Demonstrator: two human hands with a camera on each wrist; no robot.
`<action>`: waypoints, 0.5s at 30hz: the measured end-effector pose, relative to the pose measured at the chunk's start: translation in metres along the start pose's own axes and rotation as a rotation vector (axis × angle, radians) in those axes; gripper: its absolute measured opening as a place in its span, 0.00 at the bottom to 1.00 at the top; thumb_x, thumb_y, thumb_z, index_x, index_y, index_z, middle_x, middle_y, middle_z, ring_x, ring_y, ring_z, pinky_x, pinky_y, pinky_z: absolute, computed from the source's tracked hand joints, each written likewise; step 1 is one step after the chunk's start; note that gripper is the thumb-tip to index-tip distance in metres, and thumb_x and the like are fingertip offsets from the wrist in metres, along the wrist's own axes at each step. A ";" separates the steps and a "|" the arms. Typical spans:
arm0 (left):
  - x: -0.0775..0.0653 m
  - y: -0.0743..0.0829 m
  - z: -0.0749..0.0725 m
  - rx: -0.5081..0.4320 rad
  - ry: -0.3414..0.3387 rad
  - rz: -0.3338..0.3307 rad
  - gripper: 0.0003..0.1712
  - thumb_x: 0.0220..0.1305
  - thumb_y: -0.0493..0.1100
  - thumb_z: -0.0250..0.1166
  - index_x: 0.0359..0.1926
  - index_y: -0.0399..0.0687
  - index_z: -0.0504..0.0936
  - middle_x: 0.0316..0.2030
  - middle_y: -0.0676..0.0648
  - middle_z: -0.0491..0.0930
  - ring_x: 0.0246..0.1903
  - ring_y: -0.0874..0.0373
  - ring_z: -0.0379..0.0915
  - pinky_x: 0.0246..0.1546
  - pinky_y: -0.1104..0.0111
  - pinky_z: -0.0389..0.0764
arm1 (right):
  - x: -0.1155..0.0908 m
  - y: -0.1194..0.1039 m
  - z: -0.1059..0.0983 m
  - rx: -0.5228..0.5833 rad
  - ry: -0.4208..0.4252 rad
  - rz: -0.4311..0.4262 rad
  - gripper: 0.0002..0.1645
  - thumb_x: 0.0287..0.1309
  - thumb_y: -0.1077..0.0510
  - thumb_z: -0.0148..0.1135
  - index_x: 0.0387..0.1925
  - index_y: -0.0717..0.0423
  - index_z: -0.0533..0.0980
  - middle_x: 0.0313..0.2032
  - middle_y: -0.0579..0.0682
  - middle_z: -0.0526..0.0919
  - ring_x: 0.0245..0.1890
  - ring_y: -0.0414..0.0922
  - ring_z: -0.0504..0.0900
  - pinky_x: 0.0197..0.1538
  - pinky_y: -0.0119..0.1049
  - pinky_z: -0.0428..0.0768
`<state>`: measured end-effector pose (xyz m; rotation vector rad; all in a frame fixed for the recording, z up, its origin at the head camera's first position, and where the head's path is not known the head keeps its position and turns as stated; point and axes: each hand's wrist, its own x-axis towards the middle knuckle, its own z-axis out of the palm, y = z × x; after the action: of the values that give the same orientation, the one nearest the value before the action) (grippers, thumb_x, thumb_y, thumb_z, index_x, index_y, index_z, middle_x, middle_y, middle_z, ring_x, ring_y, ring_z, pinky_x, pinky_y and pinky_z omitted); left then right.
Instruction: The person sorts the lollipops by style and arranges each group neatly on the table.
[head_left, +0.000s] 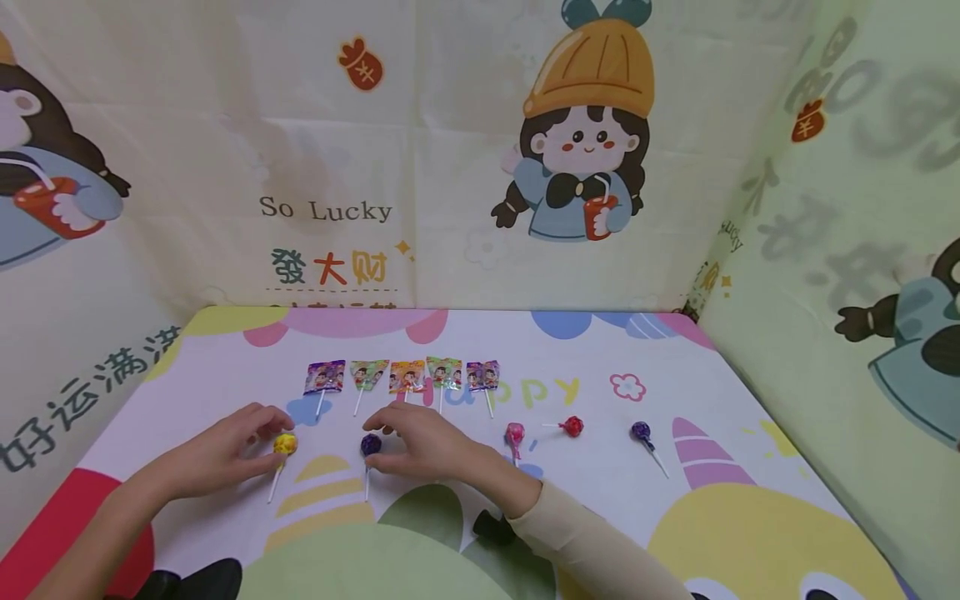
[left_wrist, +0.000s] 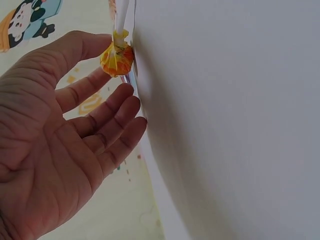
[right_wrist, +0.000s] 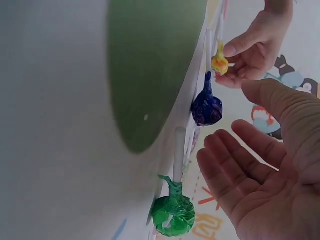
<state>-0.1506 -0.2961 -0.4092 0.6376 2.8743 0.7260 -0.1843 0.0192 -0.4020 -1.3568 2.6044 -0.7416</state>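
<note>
One sleeve [head_left: 585,537]: pale, over the right forearm, nearest the viewer; dipping, it could drag across the table [head_left: 600,475].
Left hand [head_left: 225,450]: fingers loosely bent, thumb and forefinger at the yellow ball; whether they pinch it, I cannot tell.
Yellow lollipop [head_left: 285,444]: between left thumb and fingers, stick pointing toward the person; an uneven push could roll its round head and swing the stick askew.
Right hand [head_left: 427,446]: thumb and fingers fairly wide apart, gripping nothing; closing off-centre, the fingertips could glance off the candy.
Purple lollipop [head_left: 371,445]: on the table just by the right fingertips, a gap showing in the wrist view; a one-sided touch might turn it.
Green lollipop [right_wrist: 174,216]: beside the right fingers, hidden in the head view; probably the likeliest to be knocked, being out of sight.
Pink lollipop [head_left: 514,437]: just beyond the right forearm; a low sweep could catch its stick.
Red lollipop [head_left: 573,427], far-right lollipop [head_left: 641,432]: well apart from both hands, so little risk.
Five packets [head_left: 407,377]: lollipops rowed beyond the hands; fingers reaching too far could nudge their sticks out of line.
</note>
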 end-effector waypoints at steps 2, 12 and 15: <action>0.001 0.000 0.000 0.000 -0.009 -0.004 0.23 0.59 0.52 0.76 0.51 0.51 0.79 0.44 0.56 0.76 0.44 0.60 0.71 0.45 0.70 0.81 | 0.003 0.000 0.001 -0.010 -0.016 0.009 0.24 0.66 0.50 0.68 0.60 0.54 0.78 0.55 0.46 0.83 0.54 0.38 0.81 0.56 0.22 0.75; 0.004 0.000 0.000 -0.040 -0.041 -0.004 0.18 0.62 0.50 0.74 0.48 0.53 0.79 0.40 0.56 0.75 0.41 0.64 0.69 0.39 0.72 0.77 | 0.014 0.003 0.003 -0.014 -0.064 0.025 0.20 0.67 0.52 0.67 0.57 0.54 0.80 0.51 0.45 0.85 0.49 0.35 0.81 0.53 0.20 0.74; 0.005 0.001 0.000 -0.047 -0.046 -0.006 0.17 0.63 0.51 0.73 0.48 0.53 0.78 0.40 0.56 0.74 0.40 0.65 0.68 0.38 0.72 0.76 | 0.016 0.003 0.004 -0.035 -0.070 0.023 0.18 0.67 0.52 0.67 0.55 0.53 0.81 0.48 0.43 0.85 0.46 0.33 0.79 0.52 0.19 0.73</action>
<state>-0.1546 -0.2934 -0.4093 0.6316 2.8072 0.7659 -0.1949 0.0061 -0.4044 -1.3352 2.5857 -0.6369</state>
